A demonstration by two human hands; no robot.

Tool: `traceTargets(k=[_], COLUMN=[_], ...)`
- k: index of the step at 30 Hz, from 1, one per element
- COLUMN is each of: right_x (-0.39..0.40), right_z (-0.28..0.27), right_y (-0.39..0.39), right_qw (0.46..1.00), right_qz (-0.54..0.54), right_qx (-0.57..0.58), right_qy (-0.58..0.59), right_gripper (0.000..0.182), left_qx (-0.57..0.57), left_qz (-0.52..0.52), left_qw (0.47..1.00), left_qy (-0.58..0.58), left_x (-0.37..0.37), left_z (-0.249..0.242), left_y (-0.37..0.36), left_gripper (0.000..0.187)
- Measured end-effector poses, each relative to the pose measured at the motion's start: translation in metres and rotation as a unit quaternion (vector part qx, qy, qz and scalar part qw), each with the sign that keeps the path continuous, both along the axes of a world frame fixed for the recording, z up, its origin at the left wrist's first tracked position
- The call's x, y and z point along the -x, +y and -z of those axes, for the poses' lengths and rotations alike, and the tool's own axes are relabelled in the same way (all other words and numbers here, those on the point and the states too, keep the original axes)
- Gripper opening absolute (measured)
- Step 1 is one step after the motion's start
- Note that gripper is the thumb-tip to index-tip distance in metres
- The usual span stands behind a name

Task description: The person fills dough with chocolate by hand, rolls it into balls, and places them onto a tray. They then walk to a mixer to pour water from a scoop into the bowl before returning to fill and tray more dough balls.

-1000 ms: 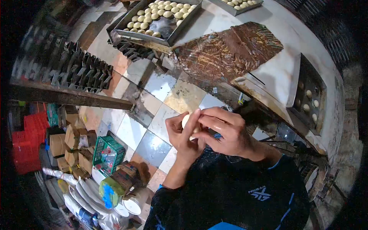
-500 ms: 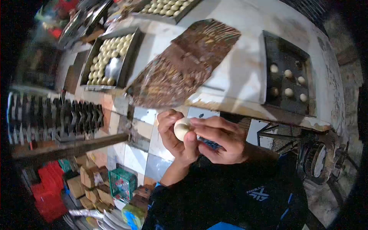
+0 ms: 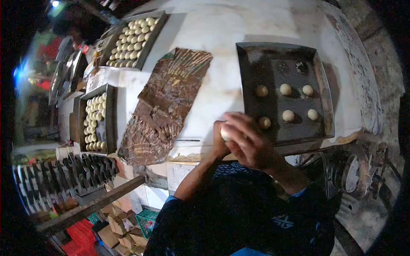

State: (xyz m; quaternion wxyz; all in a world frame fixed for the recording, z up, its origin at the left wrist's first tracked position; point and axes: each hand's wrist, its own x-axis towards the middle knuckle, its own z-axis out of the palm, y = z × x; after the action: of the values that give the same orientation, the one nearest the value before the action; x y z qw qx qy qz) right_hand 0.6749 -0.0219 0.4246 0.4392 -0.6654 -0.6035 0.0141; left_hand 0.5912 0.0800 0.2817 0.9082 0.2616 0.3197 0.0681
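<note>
A pale dough ball (image 3: 225, 133) sits between my two hands, just in front of the table's near edge. My left hand (image 3: 219, 143) is closed around it from the left. The fingers of my right hand (image 3: 250, 145) lie over it from the right, slightly blurred, and hide part of the ball. Close to my right hand is a dark metal tray (image 3: 282, 138) with several round dough balls (image 3: 288, 115) spaced out in rows. To the left of my hands, a slab of sticky brown paste (image 3: 164, 106) with ridged marks is spread on the table.
Two more trays, a far one (image 3: 161, 22) and a nearer one (image 3: 112, 128), hold many dough balls on the left. The white tabletop (image 3: 226, 25) carries the trays. Below left are a stack of dark metal pieces (image 3: 64, 179), a wooden beam (image 3: 94, 205) and cardboard boxes (image 3: 117, 224).
My view has swung to the right, and my hands with the dough ball are now nearer the dark tray. My right hand's fingers have moved further over the ball.
</note>
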Motion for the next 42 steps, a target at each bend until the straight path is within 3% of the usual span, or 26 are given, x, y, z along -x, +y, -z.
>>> traceTargets(k=[1, 3, 5, 6, 8, 9, 12, 13, 15, 18, 20, 21, 22, 24, 25, 26, 27, 29, 30, 32, 33, 35, 36, 38, 41, 42], right_x=[-0.006, -0.024, -0.047, -0.059, -0.088, -0.111, -0.182, -0.193, -0.216, -0.214, -0.231, -0.237, -0.231, -0.183, -0.165, -0.146, -0.124, -0.080, -0.059, -0.026, -0.014, 0.008, 0.016, 0.029, 0.029, 0.039], right_z=[0.020, 0.042, 0.051, 0.061, 0.086, 0.101, 0.115, 0.129, 0.165, 0.176, 0.181, 0.185, 0.181, 0.114, 0.100, 0.094, 0.091, 0.084, 0.083, 0.074, 0.070, 0.065, 0.061, 0.051, 0.059, 0.051], right_y=[-0.001, -0.003, -0.008, -0.006, 0.005, 0.014, 0.051, 0.054, 0.062, 0.059, 0.050, 0.049, 0.058, 0.075, 0.076, 0.074, 0.073, 0.074, 0.077, 0.076, 0.074, 0.070, 0.070, 0.065, 0.071, 0.083], right_qw=[1.000, 1.000, 0.980, 0.980, 0.919, 0.932, 0.965, 0.967, 0.952, 0.926, 0.912, 0.927, 0.937, 0.936, 0.946, 0.947, 0.951, 0.956, 0.958, 0.940, 0.939, 0.943, 0.941, 0.943, 0.943, 0.956], right_qz=[0.001, 0.006, 0.009, 0.007, 0.077, 0.101, 0.213, 0.203, 0.194, 0.171, 0.121, 0.140, 0.163, 0.257, 0.282, 0.309, 0.305, 0.292, 0.283, 0.269, 0.268, 0.254, 0.259, 0.309, 0.306, 0.275], right_qx=[-0.001, -0.003, 0.083, 0.083, 0.057, 0.026, 0.048, 0.053, 0.234, 0.337, 0.378, 0.319, 0.253, 0.150, 0.090, 0.033, 0.016, 0.005, 0.009, 0.083, 0.081, 0.078, 0.080, 0.096, 0.068, 0.080], right_qy=[-0.011, -0.027, 0.183, 0.180, 0.383, 0.347, 0.144, 0.145, -0.044, -0.007, -0.101, -0.141, -0.176, -0.188, -0.133, -0.077, -0.033, -0.016, -0.037, -0.194, -0.198, -0.201, -0.201, -0.078, -0.114, -0.057], right_gripper=[0.028, 0.029, 0.029, 0.029, 0.026, 0.028, 0.029, 0.029, 0.041, 0.058, 0.063, 0.060, 0.058, 0.049, 0.044, 0.040, 0.036, 0.029, 0.025, 0.021, 0.021, 0.021, 0.021, 0.020, 0.019, 0.019], left_qx=[0.003, -0.172, -0.344, -0.345, -0.412, -0.443, -0.415, -0.422, -0.441, -0.419, -0.392, -0.484, -0.587, -0.524, -0.555, -0.707, -0.671, -0.773, -0.711, -0.652, -0.651, -0.570, -0.574, -0.612, -0.708, -0.744], left_qz=[0.009, 0.099, 0.171, 0.168, 0.267, 0.228, 0.082, 0.048, -0.030, -0.139, -0.132, -0.082, 0.056, 0.205, 0.107, 0.008, -0.113, -0.216, -0.247, -0.095, -0.099, 0.039, 0.042, 0.074, -0.033, -0.088], left_qw=[1.000, 0.980, 0.922, 0.922, 0.871, 0.867, 0.904, 0.901, 0.891, 0.891, 0.900, 0.864, 0.790, 0.821, 0.819, 0.699, 0.710, 0.509, 0.535, 0.340, 0.343, 0.348, 0.348, 0.341, 0.391, 0.408], left_qy=[0.002, -0.024, -0.051, -0.053, 0.012, 0.018, 0.066, 0.091, 0.106, 0.101, 0.136, 0.114, 0.168, 0.098, 0.098, 0.111, 0.181, 0.311, 0.383, 0.671, 0.670, 0.743, 0.740, 0.709, 0.587, 0.521], left_x=[-0.007, -0.018, -0.024, -0.023, -0.013, -0.003, 0.039, 0.054, 0.084, 0.134, 0.172, 0.192, 0.215, 0.220, 0.238, 0.263, 0.283, 0.338, 0.353, 0.402, 0.405, 0.409, 0.412, 0.411, 0.388, 0.376], left_z=[-0.007, -0.015, -0.026, -0.039, -0.064, -0.060, -0.048, -0.056, -0.062, -0.053, -0.028, -0.015, -0.018, -0.092, -0.094, -0.088, -0.093, -0.063, -0.071, -0.044, -0.050, -0.063, -0.059, -0.045, -0.043, -0.045], left_y=[-0.002, -0.003, 0.000, 0.005, 0.023, 0.032, 0.062, 0.069, 0.085, 0.101, 0.109, 0.111, 0.111, 0.132, 0.147, 0.181, 0.212, 0.304, 0.337, 0.405, 0.417, 0.435, 0.439, 0.443, 0.411, 0.394], left_gripper=[0.019, 0.024, 0.034, 0.034, 0.049, 0.058, 0.041, 0.036, 0.030, 0.029, 0.029, 0.036, 0.034, 0.026, 0.018, 0.020, 0.019, 0.014, 0.018, 0.032, 0.032, 0.042, 0.042, 0.043, 0.038, 0.035])
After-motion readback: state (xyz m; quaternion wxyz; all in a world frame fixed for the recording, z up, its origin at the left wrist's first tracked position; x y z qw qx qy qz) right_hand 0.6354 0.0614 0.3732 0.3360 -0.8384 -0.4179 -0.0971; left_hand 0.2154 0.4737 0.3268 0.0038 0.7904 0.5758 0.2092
